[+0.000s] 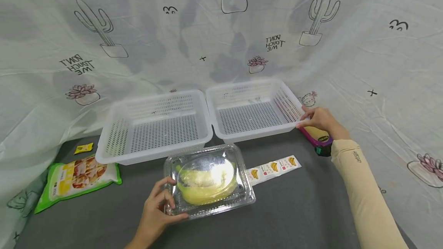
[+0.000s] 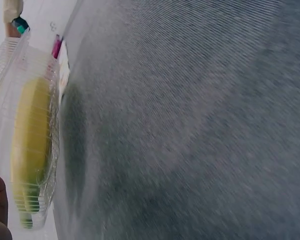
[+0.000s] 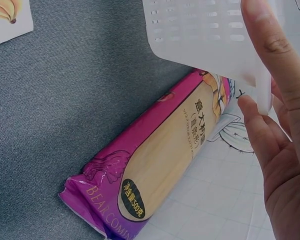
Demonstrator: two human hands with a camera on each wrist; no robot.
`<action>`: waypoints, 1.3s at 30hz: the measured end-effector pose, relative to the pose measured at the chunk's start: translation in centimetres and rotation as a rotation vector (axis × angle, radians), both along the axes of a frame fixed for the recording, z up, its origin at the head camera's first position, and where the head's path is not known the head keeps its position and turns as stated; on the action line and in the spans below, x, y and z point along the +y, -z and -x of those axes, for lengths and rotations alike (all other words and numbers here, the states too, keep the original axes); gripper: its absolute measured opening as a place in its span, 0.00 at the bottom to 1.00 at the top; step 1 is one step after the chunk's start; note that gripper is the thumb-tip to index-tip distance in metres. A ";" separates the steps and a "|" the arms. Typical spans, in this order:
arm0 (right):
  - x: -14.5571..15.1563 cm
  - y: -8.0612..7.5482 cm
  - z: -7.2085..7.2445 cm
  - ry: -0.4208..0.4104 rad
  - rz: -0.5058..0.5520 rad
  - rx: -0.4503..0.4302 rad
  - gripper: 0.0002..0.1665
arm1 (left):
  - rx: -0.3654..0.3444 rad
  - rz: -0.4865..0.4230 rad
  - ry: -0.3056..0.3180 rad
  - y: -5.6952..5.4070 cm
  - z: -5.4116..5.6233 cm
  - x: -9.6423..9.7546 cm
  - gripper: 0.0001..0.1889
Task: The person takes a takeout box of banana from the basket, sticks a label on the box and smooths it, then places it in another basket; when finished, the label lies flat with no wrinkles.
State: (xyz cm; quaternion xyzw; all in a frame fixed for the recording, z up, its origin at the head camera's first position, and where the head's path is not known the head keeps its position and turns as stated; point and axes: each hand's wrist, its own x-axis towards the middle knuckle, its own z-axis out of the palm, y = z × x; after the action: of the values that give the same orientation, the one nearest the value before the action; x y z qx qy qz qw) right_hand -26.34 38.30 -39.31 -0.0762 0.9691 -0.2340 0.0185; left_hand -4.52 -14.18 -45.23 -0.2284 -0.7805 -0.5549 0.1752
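Left hand [image 1: 157, 207], lower centre, grips the clear box [image 1: 212, 183], likely light, crushable, best edge-held; right hand [image 1: 321, 120] pinches a basket [image 1: 256, 132].

In the head view, a long cream sleeve [image 1: 368, 197] of smooth, close-fitting fabric covers the right forearm, running to the frame's bottom edge at right. It ends at the wrist in a slightly wrinkled cuff [image 1: 345, 147], with small dark lettering [image 1: 357, 156] just beside it, too small to read surely. The right hand [image 1: 321, 120] is bare, with slender fingers; so are the left hand [image 1: 157, 206] and wrist, at lower centre. The right-wrist view shows a creased thumb knuckle [image 3: 277, 46] at upper right.
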 end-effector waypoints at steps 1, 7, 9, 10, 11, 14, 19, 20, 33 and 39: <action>0.0 0.0 0.0 -0.001 0.002 0.001 0.27 | 0.000 0.001 0.003 0.3 0.0 -0.4 0.31; 0.0 0.0 0.0 0.005 0.007 0.000 0.28 | -0.040 0.042 -0.006 1.5 -0.2 -2.7 0.29; 0.0 0.0 -0.1 0.008 0.009 -0.004 0.29 | -0.031 0.060 -0.018 1.5 -0.3 -3.4 0.29; -0.1 0.0 -0.1 0.006 0.010 -0.005 0.29 | -0.035 0.071 -0.025 1.5 -0.4 -3.7 0.29; -0.1 0.0 -0.1 0.004 0.007 -0.005 0.29 | -0.033 0.072 -0.025 1.5 -0.5 -4.0 0.29; -0.1 0.1 -0.1 -0.001 0.001 0.003 0.28 | -0.021 0.075 -0.018 1.8 -0.5 -4.9 0.30; -0.3 0.0 -0.2 -0.001 0.000 0.000 0.28 | 0.005 0.099 -0.024 2.0 -0.6 -6.2 0.32; -0.3 -0.1 -0.2 -0.001 0.002 -0.004 0.28 | 0.015 0.098 -0.026 1.8 -0.7 -6.4 0.33; -0.1 -0.1 -0.3 0.015 0.008 -0.018 0.29 | -0.087 0.249 -0.120 1.8 -0.2 -9.0 0.30; -0.3 0.0 -0.1 0.013 0.010 -0.024 0.29 | -0.125 0.251 -0.132 1.9 0.4 -9.8 0.29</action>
State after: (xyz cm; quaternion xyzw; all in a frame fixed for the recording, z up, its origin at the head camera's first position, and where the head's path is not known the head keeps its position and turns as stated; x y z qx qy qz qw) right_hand -26.23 37.97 -39.32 -0.0672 0.9681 -0.2396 0.0280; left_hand -4.92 -24.02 -47.13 -0.1616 -0.8664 -0.4536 0.1322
